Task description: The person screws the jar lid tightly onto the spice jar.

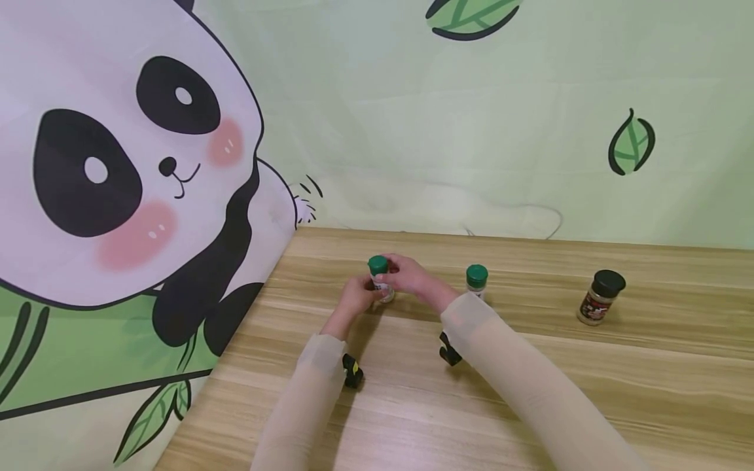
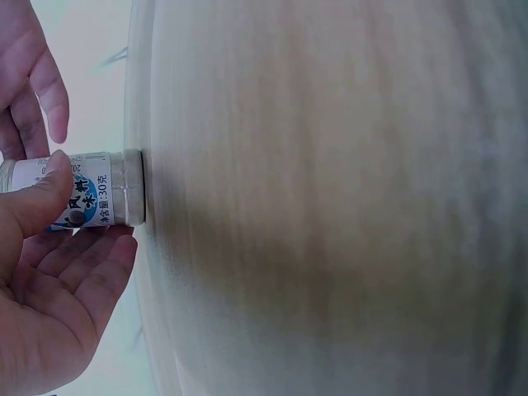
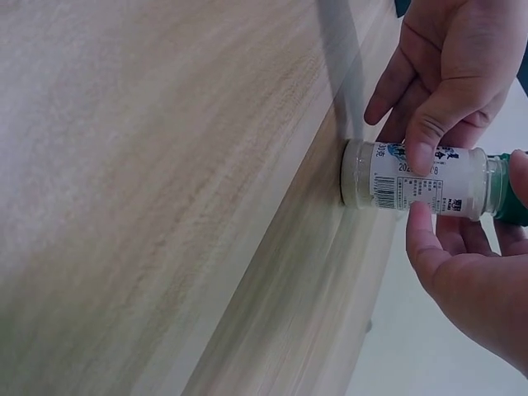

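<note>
A clear spice jar (image 1: 385, 289) with a green cap and a white printed label stands at the back left of the table, its base right at the wood in both wrist views. My left hand (image 1: 356, 294) grips its body, thumb across the label (image 2: 95, 190) and fingers behind. From the other side, my right hand (image 1: 406, 273) holds the upper part, its thumb by the green cap (image 3: 510, 191) and other fingertips at the label. Beyond my right sleeve stands another green-capped jar (image 1: 476, 278), its lower part hidden by the forearm.
Farther right on the wooden table (image 1: 665, 373) is a jar with a black cap (image 1: 596, 301) and a dark label. Behind the table hangs a pale green backdrop (image 1: 383, 131) with a cartoon panda. Small black devices (image 1: 351, 371) sit at both wrists.
</note>
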`<state>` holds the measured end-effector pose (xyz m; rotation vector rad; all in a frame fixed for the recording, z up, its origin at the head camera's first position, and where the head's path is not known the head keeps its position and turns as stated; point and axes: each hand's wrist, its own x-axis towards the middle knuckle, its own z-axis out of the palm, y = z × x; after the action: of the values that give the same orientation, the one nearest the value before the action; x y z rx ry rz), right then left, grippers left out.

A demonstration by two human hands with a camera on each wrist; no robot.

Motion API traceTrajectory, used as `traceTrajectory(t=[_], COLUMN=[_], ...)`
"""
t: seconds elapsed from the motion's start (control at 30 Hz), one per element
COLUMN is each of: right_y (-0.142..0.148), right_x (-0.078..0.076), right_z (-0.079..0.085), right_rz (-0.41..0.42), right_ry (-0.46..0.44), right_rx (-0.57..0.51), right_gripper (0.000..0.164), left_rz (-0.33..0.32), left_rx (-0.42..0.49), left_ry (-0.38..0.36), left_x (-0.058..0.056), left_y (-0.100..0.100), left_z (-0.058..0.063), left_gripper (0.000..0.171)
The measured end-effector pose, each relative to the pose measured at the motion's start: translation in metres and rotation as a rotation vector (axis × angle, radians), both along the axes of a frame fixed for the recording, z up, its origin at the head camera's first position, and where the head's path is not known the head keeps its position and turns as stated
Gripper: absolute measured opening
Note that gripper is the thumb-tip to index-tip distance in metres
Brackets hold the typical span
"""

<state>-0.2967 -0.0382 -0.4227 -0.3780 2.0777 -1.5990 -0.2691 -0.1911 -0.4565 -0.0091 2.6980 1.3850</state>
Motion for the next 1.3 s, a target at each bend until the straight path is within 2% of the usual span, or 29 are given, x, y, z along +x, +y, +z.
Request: traceTrajectory(t=[0.43,0.87,1.3], right_y=[-0.0010,-0.0044,-0.0050], right_x=[0.0024,0.0055,0.0059], right_z=[-0.0036,-0.0047,-0.0044], right_rz=[-0.023,-0.067,-0.097], right_ry=[0.070,0.078,0.087], right_rx=[0.026,0.033,0.027], right_gripper=[0.055,0.054,0.053], left_rz=[0.002,0.003,0.022], left_rx=[0.002,-0.001,0.022], left_ry=[0.007,0.013,-0.004], left_x=[0.0018,0.0033,-0.0011], left_y=[0.0010,0.0004,0.0010], left_z=[-0.0020,-0.0008,-0.0026], left_gripper=[0.031,0.029,0.030])
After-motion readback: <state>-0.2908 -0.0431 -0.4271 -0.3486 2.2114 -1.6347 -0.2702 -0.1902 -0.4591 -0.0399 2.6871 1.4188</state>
